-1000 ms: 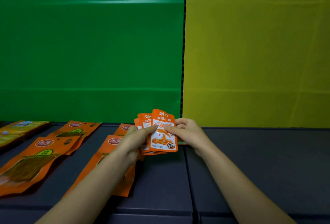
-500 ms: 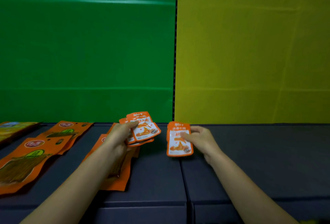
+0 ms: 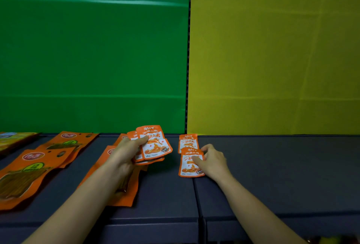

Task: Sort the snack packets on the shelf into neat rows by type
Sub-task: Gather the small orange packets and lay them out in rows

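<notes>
My left hand grips a fanned stack of small orange snack packets, held just above the dark shelf. My right hand rests its fingers on a small orange packet that lies flat on the shelf. That packet overlaps the lower edge of another small orange packet lying behind it, near the back wall. Both lie in a line running front to back at the shelf's middle.
Large orange packets lie in overlapping rows at the left, and more lie under my left forearm. A yellow packet sits at the far left. Green and yellow panels form the back wall. The shelf's front edge is close.
My hands drew apart. My right hand carried one small packet off the stack, to the right, and laid it on the shelf in front of another one.
</notes>
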`<action>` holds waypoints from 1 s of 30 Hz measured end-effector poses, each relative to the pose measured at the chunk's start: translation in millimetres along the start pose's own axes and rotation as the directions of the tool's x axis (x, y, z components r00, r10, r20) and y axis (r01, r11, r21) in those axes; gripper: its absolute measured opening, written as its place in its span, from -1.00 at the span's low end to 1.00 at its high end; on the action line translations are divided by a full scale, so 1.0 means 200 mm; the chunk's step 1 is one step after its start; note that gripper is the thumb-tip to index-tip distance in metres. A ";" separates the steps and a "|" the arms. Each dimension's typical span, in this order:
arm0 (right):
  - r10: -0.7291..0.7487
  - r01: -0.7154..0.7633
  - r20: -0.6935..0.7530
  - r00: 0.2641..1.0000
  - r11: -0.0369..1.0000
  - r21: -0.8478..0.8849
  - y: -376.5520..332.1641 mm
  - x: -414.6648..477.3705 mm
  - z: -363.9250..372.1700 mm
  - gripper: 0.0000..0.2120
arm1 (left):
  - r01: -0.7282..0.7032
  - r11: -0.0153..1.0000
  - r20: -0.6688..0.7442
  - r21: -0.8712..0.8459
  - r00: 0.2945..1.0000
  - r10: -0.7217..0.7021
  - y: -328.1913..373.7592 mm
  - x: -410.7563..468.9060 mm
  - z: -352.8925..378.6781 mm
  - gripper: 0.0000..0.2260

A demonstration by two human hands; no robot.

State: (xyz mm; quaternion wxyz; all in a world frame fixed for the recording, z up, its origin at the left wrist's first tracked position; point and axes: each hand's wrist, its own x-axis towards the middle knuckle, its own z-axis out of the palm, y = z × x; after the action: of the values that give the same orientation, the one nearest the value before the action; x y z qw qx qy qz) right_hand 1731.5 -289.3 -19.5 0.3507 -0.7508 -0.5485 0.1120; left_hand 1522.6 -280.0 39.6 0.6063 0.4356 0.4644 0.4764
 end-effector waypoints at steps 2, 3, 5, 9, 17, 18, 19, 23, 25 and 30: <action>-0.010 0.010 -0.003 1.000 0.999 -0.045 0.00 -0.01 0.01 -0.59 | -0.016 1.000 0.009 0.015 1.000 0.015 -0.02 -0.01 0.02 -0.90; -0.021 0.020 -0.010 1.000 0.997 -0.070 0.01 0.00 0.01 -0.60 | -0.020 1.000 0.018 0.020 1.000 0.019 -0.03 -0.02 0.03 -0.90; -0.051 0.047 -0.058 0.997 0.996 -0.073 0.01 0.00 0.01 -0.62 | -0.020 0.999 0.029 0.034 0.999 0.019 -0.04 -0.04 0.04 -0.90; -0.109 0.153 -0.199 0.974 0.962 0.225 -0.07 -0.05 -0.05 -0.75 | -0.080 0.995 0.040 0.064 0.996 0.077 -0.06 -0.08 0.08 -0.90; -0.128 0.105 0.114 0.985 0.976 0.192 -0.25 -0.21 -0.10 -0.81 | -0.041 0.996 0.092 0.079 0.995 0.034 -0.11 -0.12 0.12 -0.82; -0.119 0.070 0.155 0.981 0.954 0.291 -0.25 -0.21 -0.10 -0.85 | -0.044 0.995 0.096 0.090 0.995 0.036 -0.11 -0.13 0.13 -0.81; -0.112 0.025 0.198 0.974 0.918 0.395 -0.25 -0.22 -0.10 -0.89 | -0.047 0.994 0.103 0.097 0.994 0.037 -0.11 -0.13 0.13 -0.80; -0.122 -0.012 0.163 0.979 0.764 0.645 -0.24 -0.21 -0.11 -0.84 | -0.036 0.996 0.104 0.079 0.994 0.027 -0.08 -0.11 0.12 -0.85; -0.102 0.032 0.068 0.992 0.750 0.660 -0.19 -0.22 -0.14 -0.86 | -0.023 0.999 0.072 0.041 0.997 0.020 -0.05 -0.09 0.10 -0.88; -0.070 0.061 -0.006 0.998 0.833 0.550 -0.01 -0.40 -0.16 -0.88 | 0.006 0.999 -0.001 0.043 1.000 -0.006 0.01 -0.06 -0.01 -0.83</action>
State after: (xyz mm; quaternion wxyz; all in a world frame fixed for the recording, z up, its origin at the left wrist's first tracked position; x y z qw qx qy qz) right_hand 1718.0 -373.3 -12.4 0.5509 -0.5985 -0.5212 0.2581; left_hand 1518.8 -291.6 43.3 0.5980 0.4471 0.4760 0.4647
